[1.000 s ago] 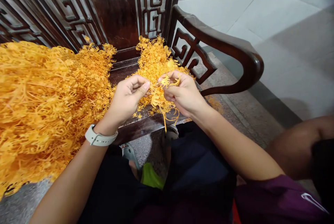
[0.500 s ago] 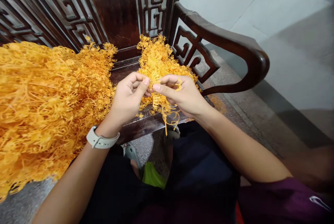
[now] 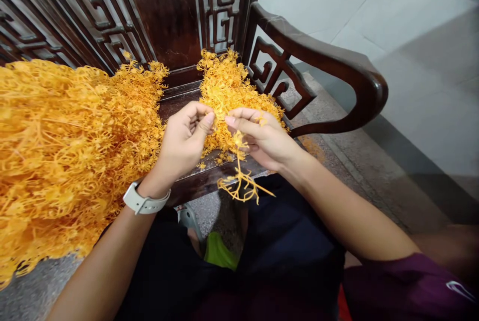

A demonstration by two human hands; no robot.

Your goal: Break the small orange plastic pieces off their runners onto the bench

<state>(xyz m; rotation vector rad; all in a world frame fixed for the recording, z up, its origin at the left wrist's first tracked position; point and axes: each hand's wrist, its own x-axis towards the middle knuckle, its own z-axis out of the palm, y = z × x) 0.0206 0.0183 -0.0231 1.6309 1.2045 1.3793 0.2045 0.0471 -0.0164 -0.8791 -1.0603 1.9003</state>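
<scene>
My left hand [image 3: 189,134] is closed in a pinch, thumb against forefinger; whatever lies between the tips is too small to make out. Just across from it, my right hand [image 3: 258,136] grips a yellow plastic sprig [image 3: 239,181], whose bare branching stem dangles below the fingers. A small yellow bit also shows by the right knuckles. Behind both hands, a heap of yellow plastic flower pieces [image 3: 228,81] lies on the wooden seat [image 3: 194,181]. The fingertips are a short gap apart.
A much larger pile of yellow plastic sprigs [image 3: 75,156] fills the left side. The dark carved backrest [image 3: 164,17] rises behind, and a curved armrest [image 3: 337,67] juts out at right. Below are a grey sandal [image 3: 189,219] and a bright green object [image 3: 219,251].
My fingertips have drawn slightly apart. The sprig under my right hand has swung down and now hangs lower, with its branches spread more visibly.
</scene>
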